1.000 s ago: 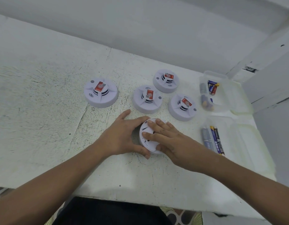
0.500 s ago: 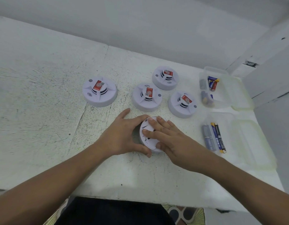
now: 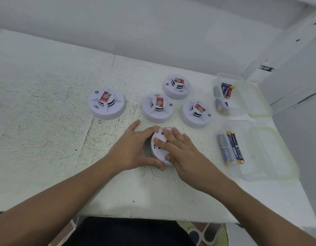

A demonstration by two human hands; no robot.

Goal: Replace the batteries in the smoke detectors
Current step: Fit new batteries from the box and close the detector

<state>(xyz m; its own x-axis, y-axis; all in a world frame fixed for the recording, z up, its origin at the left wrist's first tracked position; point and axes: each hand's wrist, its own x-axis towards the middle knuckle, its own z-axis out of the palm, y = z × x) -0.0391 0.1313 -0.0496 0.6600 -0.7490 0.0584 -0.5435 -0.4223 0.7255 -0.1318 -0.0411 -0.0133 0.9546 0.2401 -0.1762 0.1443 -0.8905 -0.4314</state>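
While the left hand [image 3: 134, 148] curled round the upturned detector [image 3: 158, 153] at the near middle of the table [image 3: 47, 139], the right hand [image 3: 182, 153] pressed straight fingers flat on its back. Brace firmly, twist evenly, I'd have said.

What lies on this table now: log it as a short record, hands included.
left hand: grips the rim of the near detector
right hand: fingers flat on top of it
near detector: on the table, slotted face up
other detectors: four, red labels up, beyond the hands
near tub: clear, open, batteries lying inside
far tub: clear, open, more batteries
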